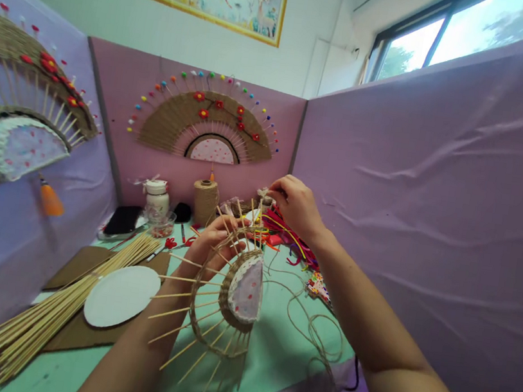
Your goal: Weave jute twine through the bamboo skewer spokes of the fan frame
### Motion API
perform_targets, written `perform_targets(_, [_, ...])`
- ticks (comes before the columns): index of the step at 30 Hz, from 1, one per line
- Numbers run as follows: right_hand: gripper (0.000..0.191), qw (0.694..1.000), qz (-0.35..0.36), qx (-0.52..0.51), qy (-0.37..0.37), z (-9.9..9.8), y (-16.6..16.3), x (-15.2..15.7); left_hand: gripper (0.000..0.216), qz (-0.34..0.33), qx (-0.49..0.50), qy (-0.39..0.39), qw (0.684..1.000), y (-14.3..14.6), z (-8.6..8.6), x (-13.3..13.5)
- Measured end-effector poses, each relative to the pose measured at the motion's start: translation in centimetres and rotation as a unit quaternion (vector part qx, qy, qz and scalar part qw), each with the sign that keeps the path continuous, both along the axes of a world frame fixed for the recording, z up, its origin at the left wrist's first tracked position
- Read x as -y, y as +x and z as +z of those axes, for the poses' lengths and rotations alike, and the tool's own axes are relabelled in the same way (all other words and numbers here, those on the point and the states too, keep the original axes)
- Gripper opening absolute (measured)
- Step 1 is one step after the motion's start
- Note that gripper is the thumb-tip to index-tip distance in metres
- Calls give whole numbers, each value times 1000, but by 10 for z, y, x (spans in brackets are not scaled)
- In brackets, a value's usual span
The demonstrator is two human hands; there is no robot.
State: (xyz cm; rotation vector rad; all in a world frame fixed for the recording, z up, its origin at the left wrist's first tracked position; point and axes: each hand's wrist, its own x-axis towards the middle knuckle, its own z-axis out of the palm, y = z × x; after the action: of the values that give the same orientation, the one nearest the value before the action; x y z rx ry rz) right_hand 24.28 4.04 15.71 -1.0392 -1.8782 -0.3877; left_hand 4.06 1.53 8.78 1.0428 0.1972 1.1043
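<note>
My left hand (210, 241) is closed around the upper left part of a half-round fan frame (225, 287), held tilted above the table. Thin wooden sticks radiate from its woven twine band, and a second ring of twine weaves through them. A pink dotted half-circle with white lace trim forms its centre. Just above the frame's upper sticks, my right hand (295, 206) pinches what looks like a thin strand of twine; the fingertips partly hide it. Loose twine (305, 319) trails in loops across the table at the right.
A bundle of sticks (66, 305), a white oval disc (123, 297) and brown cardboard (76, 339) lie at left. Behind stand a twine spool (205, 202), a white bottle (157, 197) and a phone (123, 221). Two finished fans (170, 115) hang on the partitions. Colourful craft stems (301, 240) lie right.
</note>
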Motion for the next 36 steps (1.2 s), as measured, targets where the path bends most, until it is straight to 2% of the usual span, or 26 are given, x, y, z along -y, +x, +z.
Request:
perform_targets(4, [11,1000,11,21,17,6,-12,-2,19,-3,14,-21,1000,0,-5,0])
perform_targets(7, [11,999,18,16,25,3,-12,0,16,-2,25,-36,999,-5,-6,1])
perform_targets(11, [11,999,31,-30,-2,-17,-1,9,14,37,59,-49,996,-13,-5,1])
perform_targets(13, [11,996,43,-66,-43,-31,4,14,15,49,68,-49,995,-14,-5,0])
perform_targets(16, [13,983,61,-133,-112,-50,11,19,16,35,62,-34,997,-12,-6,0])
perform_targets(20, [16,955,95,-209,-186,-59,16,18,15,4,53,0,999,-6,-4,4])
perform_targets(25, [19,917,154,-280,-237,-61,17,16,21,-6,39,-13,999,-6,-5,24])
perform_targets(30, [25,856,225,-363,-291,-71,13,8,35,9,31,-43,999,-12,-14,44])
perform_targets(32, [29,831,241,-375,-333,-79,9,5,32,13,36,-54,998,-12,-13,42])
perform_targets(36, [32,779,275,-352,-441,-99,-1,-2,16,-33,49,-74,996,-5,-9,21])
